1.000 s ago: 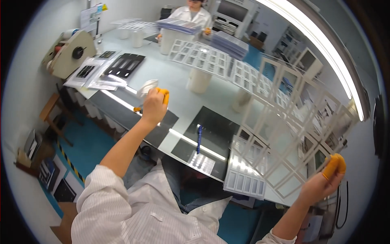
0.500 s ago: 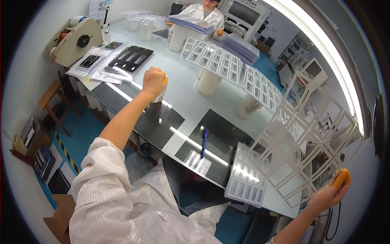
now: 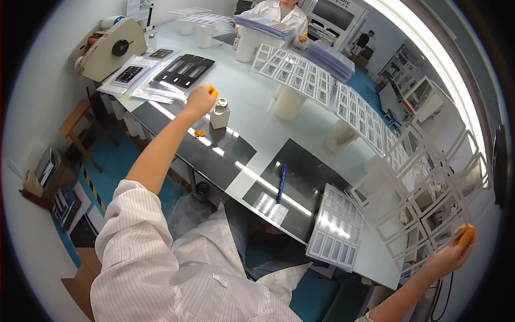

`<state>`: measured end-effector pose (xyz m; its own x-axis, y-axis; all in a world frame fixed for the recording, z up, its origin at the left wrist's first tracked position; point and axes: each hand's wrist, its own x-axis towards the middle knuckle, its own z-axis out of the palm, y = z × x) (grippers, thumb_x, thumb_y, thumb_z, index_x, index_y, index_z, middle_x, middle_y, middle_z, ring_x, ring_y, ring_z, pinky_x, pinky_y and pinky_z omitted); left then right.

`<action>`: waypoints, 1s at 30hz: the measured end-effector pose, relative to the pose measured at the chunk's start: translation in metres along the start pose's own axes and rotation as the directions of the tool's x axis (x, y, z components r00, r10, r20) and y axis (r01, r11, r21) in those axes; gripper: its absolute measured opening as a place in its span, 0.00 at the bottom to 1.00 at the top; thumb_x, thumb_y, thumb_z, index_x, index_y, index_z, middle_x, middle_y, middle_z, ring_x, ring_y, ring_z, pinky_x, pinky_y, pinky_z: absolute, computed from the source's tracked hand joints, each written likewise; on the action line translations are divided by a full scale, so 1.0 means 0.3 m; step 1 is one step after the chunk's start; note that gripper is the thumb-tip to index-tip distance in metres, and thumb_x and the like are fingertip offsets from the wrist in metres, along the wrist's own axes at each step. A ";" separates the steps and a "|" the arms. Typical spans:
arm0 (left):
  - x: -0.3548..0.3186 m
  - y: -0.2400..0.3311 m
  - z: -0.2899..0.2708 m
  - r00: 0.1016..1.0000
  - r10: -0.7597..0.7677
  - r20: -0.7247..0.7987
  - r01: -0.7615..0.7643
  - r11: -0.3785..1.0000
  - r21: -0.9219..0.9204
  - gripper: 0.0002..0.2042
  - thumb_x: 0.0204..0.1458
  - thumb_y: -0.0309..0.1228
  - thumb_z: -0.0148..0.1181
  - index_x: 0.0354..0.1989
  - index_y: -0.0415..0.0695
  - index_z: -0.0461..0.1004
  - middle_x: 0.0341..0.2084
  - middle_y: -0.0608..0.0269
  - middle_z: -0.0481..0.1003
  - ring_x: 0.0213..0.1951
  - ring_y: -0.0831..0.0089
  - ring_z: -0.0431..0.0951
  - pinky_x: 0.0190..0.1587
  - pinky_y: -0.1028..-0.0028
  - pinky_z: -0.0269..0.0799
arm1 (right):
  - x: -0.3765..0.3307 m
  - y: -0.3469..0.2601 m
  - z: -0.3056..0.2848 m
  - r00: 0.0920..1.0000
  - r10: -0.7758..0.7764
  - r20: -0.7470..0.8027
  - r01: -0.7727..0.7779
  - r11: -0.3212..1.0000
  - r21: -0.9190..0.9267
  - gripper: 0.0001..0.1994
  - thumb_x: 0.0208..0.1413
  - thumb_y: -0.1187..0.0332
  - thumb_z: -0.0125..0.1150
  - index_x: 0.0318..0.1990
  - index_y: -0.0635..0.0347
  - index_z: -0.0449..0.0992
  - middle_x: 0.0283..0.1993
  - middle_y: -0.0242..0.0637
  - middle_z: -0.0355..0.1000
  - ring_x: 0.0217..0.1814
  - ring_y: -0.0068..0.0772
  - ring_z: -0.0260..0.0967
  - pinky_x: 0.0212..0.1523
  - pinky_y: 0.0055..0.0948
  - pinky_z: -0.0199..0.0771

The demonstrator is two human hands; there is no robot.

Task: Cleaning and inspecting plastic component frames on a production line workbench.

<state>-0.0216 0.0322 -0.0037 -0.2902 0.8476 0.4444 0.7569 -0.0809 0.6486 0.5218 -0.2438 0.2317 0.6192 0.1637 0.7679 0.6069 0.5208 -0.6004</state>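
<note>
My right hand (image 3: 449, 256), with orange finger cots on the fingertips, pinches the lower edge of a thin whitish lattice sheet of open rectangular frames (image 3: 416, 216), held up beyond the table's right side. Over the left part of the table, my left hand (image 3: 200, 102) is closed, an orange finger cot showing at its fingertips. Whatever it may hold is hidden. Just right of it stands a white square bottle with a round metallic top (image 3: 219, 117), apart from the hand. Small orange finger cots (image 3: 199, 133) lie on the dark tabletop near the bottle.
A blue pen (image 3: 281, 184) and a stack of framed panels (image 3: 335, 228) lie near the front edge. Frame sheets (image 3: 300, 75) rest on white cylinders (image 3: 289, 104). Black panels (image 3: 185, 70) lie left, by a beige machine (image 3: 110, 49). A co-worker (image 3: 279, 15) sits opposite.
My left hand has come off the bottle and moved left, uncovering its top and the orange finger cots. The right hand still holds the lattice sheet. The whole view has shifted slightly.
</note>
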 end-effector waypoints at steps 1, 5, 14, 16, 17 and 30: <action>-0.028 0.007 0.007 0.996 0.082 0.023 -0.084 0.991 0.106 0.10 0.45 0.31 0.52 0.33 0.41 0.76 0.31 0.47 0.74 0.34 0.53 0.75 0.37 0.63 0.70 | -0.015 -0.008 0.020 0.998 0.012 -0.067 -0.015 0.999 -0.038 0.14 0.57 0.75 0.46 0.49 0.74 0.64 0.40 0.43 0.66 0.41 0.31 0.67 0.53 0.24 0.66; -0.116 0.097 0.046 0.946 0.244 0.216 -0.306 0.893 0.331 0.09 0.45 0.26 0.50 0.36 0.41 0.73 0.33 0.50 0.69 0.37 0.54 0.73 0.39 0.61 0.69 | 0.041 -0.031 -0.031 0.999 -0.040 -0.030 0.041 0.997 0.064 0.14 0.57 0.72 0.48 0.47 0.73 0.65 0.38 0.42 0.67 0.37 0.28 0.66 0.50 0.23 0.65; -0.147 0.207 0.003 0.908 0.410 0.089 -0.420 0.890 0.176 0.12 0.48 0.23 0.49 0.41 0.40 0.73 0.28 0.56 0.70 0.31 0.62 0.74 0.33 0.67 0.69 | 0.036 -0.138 0.053 0.992 -0.026 -0.126 0.048 0.984 0.172 0.11 0.57 0.69 0.50 0.40 0.69 0.67 0.33 0.39 0.67 0.34 0.26 0.65 0.45 0.23 0.66; -0.200 0.393 -0.038 0.915 0.335 0.223 -0.293 0.935 -0.200 0.14 0.48 0.22 0.48 0.43 0.38 0.72 0.29 0.58 0.72 0.29 0.68 0.74 0.32 0.72 0.69 | 0.040 -0.152 0.045 0.990 -0.011 -0.138 0.034 0.986 0.165 0.10 0.57 0.68 0.50 0.39 0.69 0.68 0.33 0.39 0.67 0.34 0.26 0.65 0.45 0.23 0.66; -0.237 0.502 -0.061 0.883 0.299 0.361 -0.081 0.856 -0.510 0.15 0.48 0.20 0.47 0.45 0.36 0.71 0.30 0.61 0.74 0.28 0.74 0.73 0.31 0.76 0.69 | 0.051 -0.163 0.025 0.996 -0.023 -0.087 0.037 0.986 0.164 0.10 0.57 0.68 0.50 0.39 0.69 0.68 0.32 0.38 0.67 0.34 0.25 0.64 0.45 0.23 0.65; -0.486 0.956 -0.174 0.516 0.807 0.289 0.479 0.008 -0.878 0.12 0.51 0.31 0.58 0.40 0.37 0.73 0.28 0.70 0.73 0.26 0.87 0.68 0.30 0.85 0.63 | 0.098 -0.102 -0.012 0.987 0.119 0.106 -0.147 0.935 0.322 0.10 0.56 0.68 0.53 0.36 0.68 0.70 0.33 0.35 0.66 0.34 0.24 0.63 0.43 0.24 0.66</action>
<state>0.2072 -0.1419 0.1500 0.6302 0.5233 0.5736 -0.6468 -0.0549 0.7607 0.5231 -0.2579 0.2718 0.6305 0.3123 0.7106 0.3159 0.7330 -0.6025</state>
